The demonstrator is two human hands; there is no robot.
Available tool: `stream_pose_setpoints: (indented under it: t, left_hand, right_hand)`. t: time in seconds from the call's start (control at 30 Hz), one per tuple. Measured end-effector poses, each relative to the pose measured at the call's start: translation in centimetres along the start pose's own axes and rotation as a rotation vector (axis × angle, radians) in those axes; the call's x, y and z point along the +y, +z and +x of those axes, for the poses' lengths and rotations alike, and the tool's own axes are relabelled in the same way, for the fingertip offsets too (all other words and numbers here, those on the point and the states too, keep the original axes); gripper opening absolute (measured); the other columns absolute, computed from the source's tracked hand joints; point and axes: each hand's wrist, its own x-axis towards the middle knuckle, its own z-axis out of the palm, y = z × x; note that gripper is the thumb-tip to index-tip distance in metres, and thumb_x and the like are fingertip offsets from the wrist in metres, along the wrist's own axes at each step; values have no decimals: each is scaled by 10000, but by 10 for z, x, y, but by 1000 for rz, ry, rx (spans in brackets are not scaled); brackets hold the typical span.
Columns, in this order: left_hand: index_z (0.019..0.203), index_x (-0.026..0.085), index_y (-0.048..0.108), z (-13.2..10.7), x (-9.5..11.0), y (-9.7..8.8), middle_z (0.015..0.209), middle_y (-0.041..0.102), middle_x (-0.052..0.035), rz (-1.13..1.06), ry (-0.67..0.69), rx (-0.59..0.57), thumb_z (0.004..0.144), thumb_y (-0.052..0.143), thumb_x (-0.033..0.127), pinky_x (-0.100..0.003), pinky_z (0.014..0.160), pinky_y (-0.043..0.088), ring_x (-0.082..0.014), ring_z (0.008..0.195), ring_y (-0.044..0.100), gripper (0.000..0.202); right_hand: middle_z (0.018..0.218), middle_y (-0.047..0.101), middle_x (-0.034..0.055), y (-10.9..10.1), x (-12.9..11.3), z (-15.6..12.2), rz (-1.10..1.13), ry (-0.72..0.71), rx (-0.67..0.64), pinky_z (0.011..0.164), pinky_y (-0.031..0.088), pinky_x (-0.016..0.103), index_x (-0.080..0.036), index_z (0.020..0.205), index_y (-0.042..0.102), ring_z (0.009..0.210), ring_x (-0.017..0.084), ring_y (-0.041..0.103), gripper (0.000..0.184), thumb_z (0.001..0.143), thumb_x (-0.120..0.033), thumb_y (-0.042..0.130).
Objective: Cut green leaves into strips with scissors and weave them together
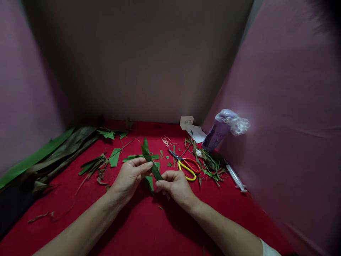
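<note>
Forearms: nearest me, my left forearm (87,220) enters at the lower left of the frame and my right forearm (226,227) at the lower right, a pale sleeve (268,249) at its edge.
Surface: red surface (149,231) beneath them.
Right hand: my right hand (174,186), just below centre, has thumb and fingers pinched on the strip's lower end.
Left hand: my left hand (131,174) pinches its middle, thumb on top.
Leaf strip: the green leaf strip (156,171) slants between both hands, above the surface.
Cut leaf: a green piece (149,182) lies beneath them.
Syringe: syringe (236,176), right of centre.
Scissors: scissors (180,159) with red and yellow handles, blades apart, beyond my right hand.
Scraps: withered heap (213,166) beside the scissors; long leaves (42,156) at the left.
Sticks: thin sticks (167,141), centre.
Bottle: purple bottle (217,135), tilted, clear plastic around its top.
Papers: white papers (197,134) left of it.
</note>
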Motion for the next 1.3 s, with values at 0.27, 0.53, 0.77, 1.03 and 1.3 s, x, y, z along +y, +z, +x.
stream_pose_setpoints:
  t: [0.27,0.53,0.77,1.03,1.3]
  left_hand:
    - [626,130,613,5,-1,-5,569,628,12,-43,-12,129,529,783,120,-202,506,496,-97,510,584,196]
    - [645,125,621,3,0,-2,595,627,15,-71,-8,137,531,786,126,-197,518,489,-87,529,579,200]
    - [656,105,645,0,2,2,630,650,-19,-70,-12,30,594,754,171,-209,575,477,-97,565,584,142]
    - [701,131,633,0,-3,0,651,656,-6,-72,-4,86,585,756,171,-210,587,462,-104,589,590,173]
    - [676,140,608,-4,-3,5,602,628,28,-70,24,63,610,740,165,-182,528,442,-78,537,555,149]
  right_hand:
    - [523,601,-27,-2,6,4,21,-36,-10,422,365,172,-131,700,660,431,66,492,127,609,-209,701]
    - [494,599,-15,-2,1,2,71,-17,-43,271,316,147,-138,605,549,296,49,421,239,652,-338,672]
    - [474,600,-17,2,4,1,105,-19,-40,268,344,143,-139,615,542,284,46,422,244,660,-346,664]
    - [393,545,-53,2,3,1,93,-40,4,249,290,129,-141,618,549,242,37,381,211,674,-318,650]
    - [417,556,-40,3,5,3,84,-31,-10,262,314,147,-134,630,552,250,42,390,272,662,-383,657]
